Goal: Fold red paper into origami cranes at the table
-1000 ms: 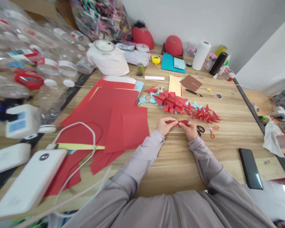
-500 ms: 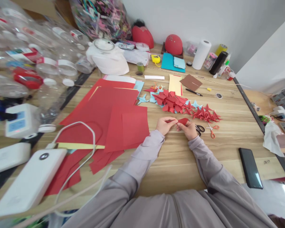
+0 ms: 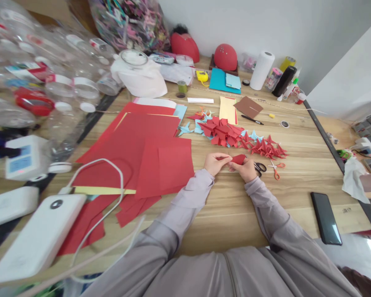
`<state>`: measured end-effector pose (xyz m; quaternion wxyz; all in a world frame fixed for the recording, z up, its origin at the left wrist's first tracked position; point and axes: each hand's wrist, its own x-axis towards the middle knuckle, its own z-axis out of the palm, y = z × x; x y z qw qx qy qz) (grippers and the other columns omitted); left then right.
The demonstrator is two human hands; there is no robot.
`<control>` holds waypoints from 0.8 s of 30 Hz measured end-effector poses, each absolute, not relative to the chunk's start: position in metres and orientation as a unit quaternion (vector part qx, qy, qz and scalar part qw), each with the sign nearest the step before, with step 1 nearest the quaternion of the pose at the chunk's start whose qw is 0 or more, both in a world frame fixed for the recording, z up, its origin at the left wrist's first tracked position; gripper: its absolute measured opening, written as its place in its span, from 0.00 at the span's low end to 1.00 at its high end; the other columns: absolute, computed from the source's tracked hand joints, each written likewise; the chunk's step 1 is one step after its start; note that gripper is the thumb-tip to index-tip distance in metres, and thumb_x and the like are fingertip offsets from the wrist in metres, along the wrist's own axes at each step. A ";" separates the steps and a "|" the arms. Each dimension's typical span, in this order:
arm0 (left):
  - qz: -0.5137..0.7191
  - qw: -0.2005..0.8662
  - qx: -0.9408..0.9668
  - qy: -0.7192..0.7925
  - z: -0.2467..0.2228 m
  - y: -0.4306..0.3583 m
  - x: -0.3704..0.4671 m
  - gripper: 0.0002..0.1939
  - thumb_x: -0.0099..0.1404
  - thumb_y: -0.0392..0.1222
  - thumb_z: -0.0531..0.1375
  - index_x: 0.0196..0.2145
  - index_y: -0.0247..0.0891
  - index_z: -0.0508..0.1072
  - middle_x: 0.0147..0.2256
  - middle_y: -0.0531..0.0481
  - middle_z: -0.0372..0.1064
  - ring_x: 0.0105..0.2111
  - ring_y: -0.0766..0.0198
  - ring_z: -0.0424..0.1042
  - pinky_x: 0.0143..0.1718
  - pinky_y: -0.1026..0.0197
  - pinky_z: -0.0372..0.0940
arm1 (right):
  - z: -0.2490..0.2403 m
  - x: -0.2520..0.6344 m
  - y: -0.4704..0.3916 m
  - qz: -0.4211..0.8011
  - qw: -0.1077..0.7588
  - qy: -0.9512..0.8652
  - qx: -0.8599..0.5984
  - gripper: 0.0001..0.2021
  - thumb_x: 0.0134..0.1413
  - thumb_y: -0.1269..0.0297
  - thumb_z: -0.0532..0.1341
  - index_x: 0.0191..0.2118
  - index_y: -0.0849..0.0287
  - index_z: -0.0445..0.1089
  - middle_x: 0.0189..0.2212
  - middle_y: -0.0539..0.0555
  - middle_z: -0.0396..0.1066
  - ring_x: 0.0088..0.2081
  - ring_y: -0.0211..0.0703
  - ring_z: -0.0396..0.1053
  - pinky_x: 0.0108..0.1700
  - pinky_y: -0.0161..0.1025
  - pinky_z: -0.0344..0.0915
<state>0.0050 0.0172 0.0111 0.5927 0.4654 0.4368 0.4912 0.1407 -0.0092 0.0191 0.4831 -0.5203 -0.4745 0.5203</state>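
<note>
- Wooden table (image 3: 299,144): light grain, black strip along its right edge.
- Red paper sheets (image 3: 142,152): overlapping, left of centre.
- Pile of folded red pieces (image 3: 224,133): beyond centre; a second red cluster (image 3: 267,148) just to its right.
- Scissors (image 3: 275,169): orange-handled, near the second cluster.
- Black phone (image 3: 326,218): flat, near the right front edge.
- White power bank (image 3: 37,237): front left, cable (image 3: 111,198) attached.
- Paper towel roll (image 3: 262,70): upright, far side.
- Black pen (image 3: 252,120): beside a brown sheet (image 3: 249,106).
- Clear plastic bottles (image 3: 49,74): heaped far left.

Matt red paper (image 3: 238,159) (creased); smooth wood-grain table (image 3: 297,181).
</note>
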 end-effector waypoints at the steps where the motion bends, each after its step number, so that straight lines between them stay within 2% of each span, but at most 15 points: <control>1: 0.492 0.584 0.473 0.440 0.011 0.017 0.005 0.12 0.42 0.45 0.68 0.24 0.34 0.77 0.23 0.47 0.74 0.24 0.63 0.71 0.31 0.59 0.68 | 0.019 0.140 -0.010 0.514 0.481 -0.482 -0.522 0.13 0.31 0.58 0.71 0.24 0.60 0.73 0.17 0.51 0.73 0.19 0.40 0.70 0.25 0.37 0.71; 4: 0.493 0.562 0.496 0.442 0.011 0.017 0.004 0.09 0.43 0.43 0.68 0.24 0.35 0.77 0.26 0.47 0.75 0.28 0.61 0.73 0.35 0.59 0.68 | 0.020 0.140 -0.010 0.499 0.475 -0.506 -0.519 0.13 0.34 0.55 0.70 0.22 0.60 0.73 0.17 0.52 0.73 0.20 0.41 0.70 0.27 0.38 0.71; 7: 0.491 0.560 0.504 0.437 0.011 0.016 0.004 0.09 0.44 0.43 0.67 0.24 0.35 0.78 0.26 0.47 0.75 0.28 0.61 0.73 0.35 0.59 0.68 | 0.020 0.140 -0.010 0.508 0.468 -0.512 -0.511 0.14 0.35 0.54 0.69 0.21 0.61 0.72 0.16 0.52 0.73 0.19 0.42 0.71 0.27 0.39 0.71; 13: 0.484 0.564 0.498 0.447 0.010 0.017 0.004 0.10 0.44 0.43 0.67 0.24 0.35 0.78 0.25 0.47 0.75 0.27 0.61 0.72 0.33 0.60 0.67 | 0.016 0.141 -0.009 0.514 0.471 -0.502 -0.512 0.15 0.34 0.53 0.69 0.22 0.61 0.71 0.16 0.51 0.72 0.18 0.41 0.69 0.24 0.38 0.70; 19: 0.499 0.557 0.487 0.451 0.012 0.017 0.005 0.10 0.43 0.44 0.68 0.24 0.35 0.78 0.26 0.46 0.76 0.29 0.60 0.73 0.36 0.59 0.68 | 0.016 0.141 -0.009 0.541 0.477 -0.488 -0.492 0.16 0.33 0.52 0.69 0.23 0.60 0.71 0.16 0.50 0.72 0.17 0.39 0.68 0.24 0.38 0.70; 24: 0.504 0.565 0.467 0.458 0.014 0.018 0.004 0.11 0.42 0.45 0.68 0.23 0.35 0.77 0.25 0.47 0.75 0.28 0.60 0.73 0.35 0.58 0.68 | 0.017 0.140 -0.009 0.522 0.490 -0.462 -0.523 0.16 0.30 0.54 0.71 0.23 0.60 0.70 0.15 0.48 0.70 0.15 0.36 0.65 0.20 0.34 0.66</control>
